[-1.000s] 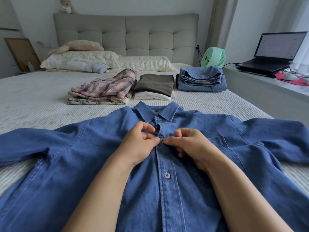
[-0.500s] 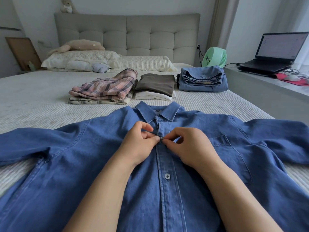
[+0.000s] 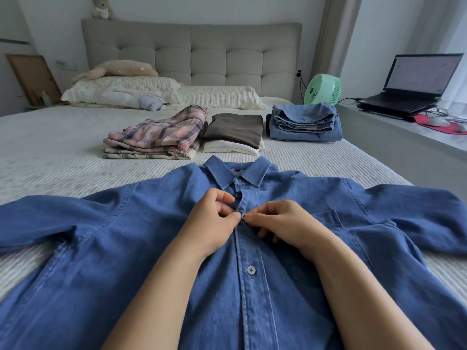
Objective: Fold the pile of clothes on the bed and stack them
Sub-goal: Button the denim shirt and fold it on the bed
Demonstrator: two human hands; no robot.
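Far left, the near sleeve of the denim shirt (image 3: 151, 248) runs off flat across the bed (image 3: 50, 160), spread wide so the body lies smooth for folding. Behind it sit the finished stacks: a plaid pile (image 3: 156, 135), then a brown-and-white pile (image 3: 235, 132), then folded jeans (image 3: 304, 123), set in a row near the pillows, likely to keep the working area free. Centre, your left hand (image 3: 209, 223) pinches the placket edge, thumb and forefinger narrow on the cloth, the other fingers curled. Just beside it, touching at the tips, your right hand (image 3: 283, 223) pinches the opposite edge at the small button (image 3: 243, 216); you appear to be fastening it so the front stays closed through the fold. One button (image 3: 251, 269) below is done up; one (image 3: 237, 195) above, under the collar, looks open. The shirt lies face up, collar away from you, mid-blue, a chest pocket to the right of the placket, few creases, cloth firm enough to hold shape. Right sleeve stretched out toward the bed edge. Beyond that, a green fan (image 3: 322, 89) and an open laptop (image 3: 417, 82) on the side ledge (image 3: 404, 132).
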